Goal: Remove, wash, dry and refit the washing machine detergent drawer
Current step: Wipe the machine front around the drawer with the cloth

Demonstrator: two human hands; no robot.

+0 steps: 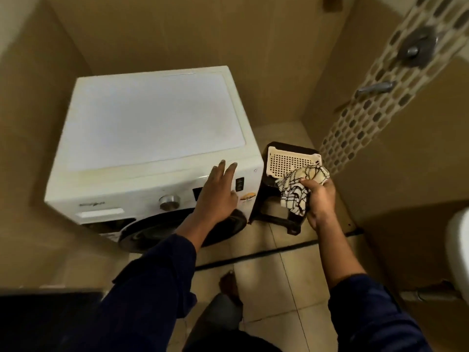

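Observation:
A white front-loading washing machine (152, 118) stands in the corner. Its detergent drawer (100, 214) sits flush in the front panel at the left, beside a silver dial (169, 201). My left hand (220, 191) lies flat with straight fingers on the right end of the control panel, fingertips reaching the top edge. My right hand (320, 199) grips a crumpled cream cloth with black check lines (302, 186), held to the right of the machine above a stool.
A cream perforated basket (286, 161) rests on a dark stool (279, 219) right of the machine. Taps (378, 88) stick out of the mosaic-striped wall on the right. A white fixture (456, 250) shows at the right edge. My foot (228, 285) stands on the tiled floor.

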